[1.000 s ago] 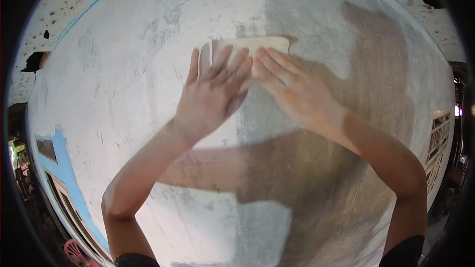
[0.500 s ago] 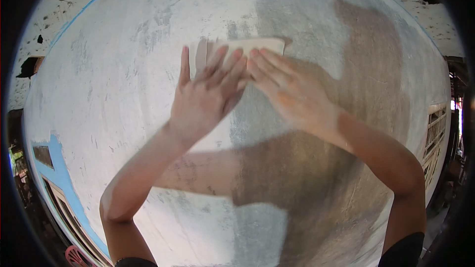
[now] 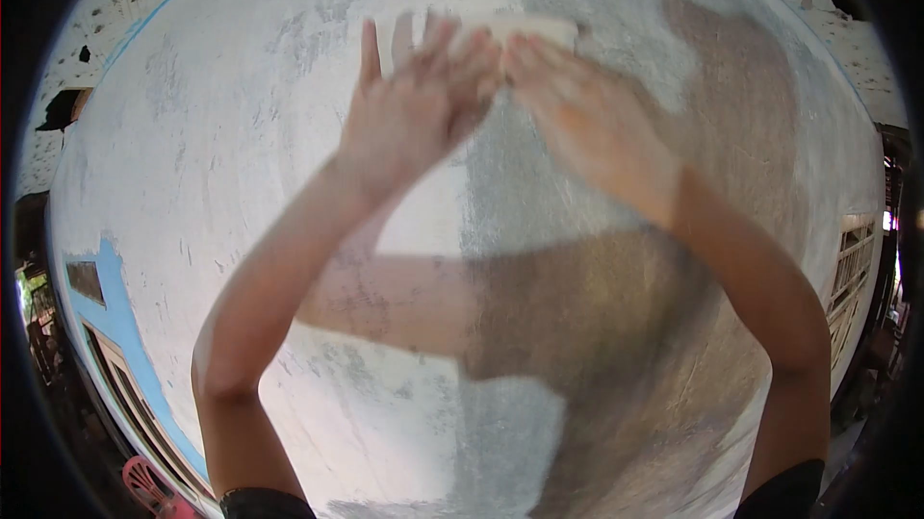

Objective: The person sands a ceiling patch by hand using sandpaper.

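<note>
A pale, flat, rectangular piece [image 3: 539, 28] lies against the upper part of the wall [image 3: 241, 153]; its exact kind does not show. My left hand [image 3: 409, 105] holds its left part, fingers pointing up over its face and the little finger sticking out to the side. On its right part rests my right hand [image 3: 602, 120], fingers together and slanting up to the left. The fingertips of both hands nearly meet at the middle. Motion blurs the hands, and they cover most of the piece's lower side. The wall is whitish on the left and grey [image 3: 520, 192] on the right.
Shadows of my arms [image 3: 597, 307] fall across the wall. A blue-edged window opening [image 3: 111, 269] is at lower left, above a pink chair [image 3: 149, 485]. A barred window [image 3: 852, 259] stands at the right edge. The stained ceiling [image 3: 125, 0] has holes.
Both hands have moved up the wall with the pale flat piece, and my arms are stretched higher. The hands stay in about the same place on it.
</note>
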The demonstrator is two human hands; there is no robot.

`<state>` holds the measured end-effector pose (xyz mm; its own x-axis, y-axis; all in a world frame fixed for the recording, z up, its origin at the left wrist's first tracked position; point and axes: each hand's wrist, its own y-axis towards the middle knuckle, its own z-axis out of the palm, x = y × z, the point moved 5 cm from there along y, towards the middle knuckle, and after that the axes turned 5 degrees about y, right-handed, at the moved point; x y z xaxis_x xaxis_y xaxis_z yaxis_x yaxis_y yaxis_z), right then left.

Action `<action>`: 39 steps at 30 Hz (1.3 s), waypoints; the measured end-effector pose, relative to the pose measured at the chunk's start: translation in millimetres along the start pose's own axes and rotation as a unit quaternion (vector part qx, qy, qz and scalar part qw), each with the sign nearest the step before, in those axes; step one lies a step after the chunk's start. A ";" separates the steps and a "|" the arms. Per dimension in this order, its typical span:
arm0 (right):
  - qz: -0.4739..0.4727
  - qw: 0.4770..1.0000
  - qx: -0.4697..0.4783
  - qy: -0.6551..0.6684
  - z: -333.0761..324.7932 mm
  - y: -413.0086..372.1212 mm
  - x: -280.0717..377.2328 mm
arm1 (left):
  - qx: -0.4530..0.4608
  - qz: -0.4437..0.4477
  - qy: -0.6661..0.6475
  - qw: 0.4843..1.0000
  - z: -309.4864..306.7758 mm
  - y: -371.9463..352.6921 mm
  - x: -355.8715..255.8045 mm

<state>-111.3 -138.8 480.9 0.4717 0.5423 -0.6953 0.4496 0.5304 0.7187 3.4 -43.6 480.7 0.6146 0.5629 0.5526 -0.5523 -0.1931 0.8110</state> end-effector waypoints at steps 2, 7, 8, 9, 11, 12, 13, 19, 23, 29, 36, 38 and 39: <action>0.018 1.000 -0.005 0.018 0.2 17.8 -13.8 | 0.009 -0.027 0.027 0.999 5.7 22.2 14.5; -0.059 0.995 0.009 -0.083 -6.5 -16.3 17.1 | 0.008 0.011 0.012 1.000 -5.8 -14.1 -13.2; -0.034 0.998 0.017 -0.056 -11.1 -22.6 23.6 | 0.006 0.034 -0.005 0.999 -8.5 -27.4 -21.4; -0.010 0.999 0.028 -0.027 -16.2 -28.2 30.0 | 0.004 0.032 -0.001 0.999 -8.7 -25.8 -20.8; 0.021 1.000 0.016 -0.010 -15.4 -25.0 26.2 | 0.008 0.030 0.003 0.999 -7.3 -16.9 -19.5; 0.024 0.999 -0.009 -0.024 -9.6 -9.9 12.4 | -0.026 0.028 0.017 0.999 -6.5 -3.6 -12.3; 0.030 0.998 -0.031 -0.035 -4.9 0.8 1.1 | -0.023 0.013 0.029 0.999 -2.8 10.3 -5.0; -0.024 0.999 -0.014 -0.046 -8.9 -8.7 -0.1 | -0.013 0.037 0.040 0.998 -5.1 3.3 -19.4; 0.001 1.000 0.021 -0.023 -13.2 -33.0 12.0 | -0.009 0.055 0.014 0.998 -4.4 -14.0 -30.6; 0.029 0.997 0.036 -0.056 -20.8 1.2 -17.8 | -0.057 0.030 0.049 0.997 3.8 32.8 -12.8; 0.016 0.997 0.038 -0.061 -11.8 -46.3 16.0 | -0.021 0.071 0.004 0.997 -3.1 -14.7 -42.1; 0.022 0.998 0.034 -0.058 -11.5 -22.1 -3.3 | -0.047 0.048 0.015 0.998 0.0 16.5 -23.6; 0.046 0.998 0.031 -0.021 -20.3 -4.4 -12.2 | -0.046 0.029 0.021 0.998 3.5 23.9 -18.2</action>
<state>-134.4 -134.5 486.1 0.5442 0.5582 -0.6263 0.4490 0.4368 0.7795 -19.1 -61.3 490.7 0.5572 0.5864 0.5879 -0.6372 -0.1519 0.7555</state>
